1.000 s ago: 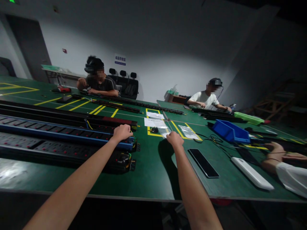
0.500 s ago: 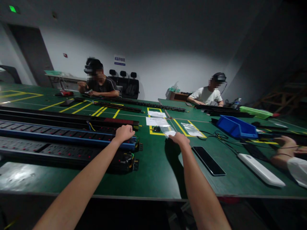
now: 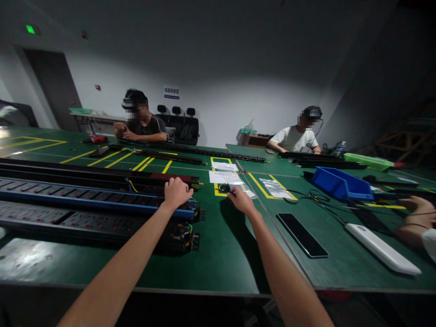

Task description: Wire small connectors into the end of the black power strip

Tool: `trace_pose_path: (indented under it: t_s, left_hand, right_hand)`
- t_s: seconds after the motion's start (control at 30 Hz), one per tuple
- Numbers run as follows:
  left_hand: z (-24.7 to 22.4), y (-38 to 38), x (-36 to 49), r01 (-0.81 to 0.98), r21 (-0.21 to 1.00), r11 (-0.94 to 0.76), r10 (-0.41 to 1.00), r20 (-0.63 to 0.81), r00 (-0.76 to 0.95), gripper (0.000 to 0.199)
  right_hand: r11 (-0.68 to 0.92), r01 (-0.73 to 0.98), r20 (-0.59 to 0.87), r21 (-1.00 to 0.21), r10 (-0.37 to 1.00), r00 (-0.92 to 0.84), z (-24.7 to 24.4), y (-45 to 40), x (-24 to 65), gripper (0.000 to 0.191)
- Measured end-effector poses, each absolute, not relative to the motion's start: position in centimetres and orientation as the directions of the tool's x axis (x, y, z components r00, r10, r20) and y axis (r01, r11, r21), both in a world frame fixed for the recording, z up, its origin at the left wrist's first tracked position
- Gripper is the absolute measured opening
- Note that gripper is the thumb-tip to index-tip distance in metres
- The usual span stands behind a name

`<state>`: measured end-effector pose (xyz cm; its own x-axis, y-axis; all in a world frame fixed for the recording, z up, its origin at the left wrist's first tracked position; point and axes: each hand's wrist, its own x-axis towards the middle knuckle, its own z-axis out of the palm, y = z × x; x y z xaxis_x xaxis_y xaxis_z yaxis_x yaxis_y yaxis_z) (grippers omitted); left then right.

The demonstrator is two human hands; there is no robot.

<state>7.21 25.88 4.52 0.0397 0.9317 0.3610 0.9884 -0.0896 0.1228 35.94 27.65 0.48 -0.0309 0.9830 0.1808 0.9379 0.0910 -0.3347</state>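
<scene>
My left hand (image 3: 177,194) lies over the right end of a blue-edged power strip (image 3: 112,197), its fingers curled across the far side. Closer to me is a second black power strip (image 3: 98,222), with coloured wires showing at its end. My right hand (image 3: 241,200) is closed in a pinch above the green table, and what lies between the fingertips is too small to name. Just beyond those fingers sits a small black part (image 3: 224,187) inside a yellow-taped box. White papers (image 3: 223,176) and a clear plastic bag lie beside it.
Right of my arm lie a black phone (image 3: 301,234) and a white power bank (image 3: 381,247) with cables. A blue bin (image 3: 340,183) stands behind them. Another person's hand (image 3: 417,209) is at the right edge. Two people sit across the table (image 3: 218,250), near long black strips (image 3: 218,153).
My right hand has moved left, away from the plastic bag and toward the small black part. My left hand stays at the strip's end, its fingers now reaching farther over it.
</scene>
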Motion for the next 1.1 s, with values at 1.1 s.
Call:
trace_pose_path:
  t_s: [1.1]
  left_hand:
    - [3.2, 27.0, 6.8, 0.964, 0.238, -0.120, 0.978, 0.196, 0.073, 0.032]
  right_hand:
    - [0.410, 0.608, 0.350, -0.680, 0.910, -0.222, -0.2, 28.3, 24.9, 0.048]
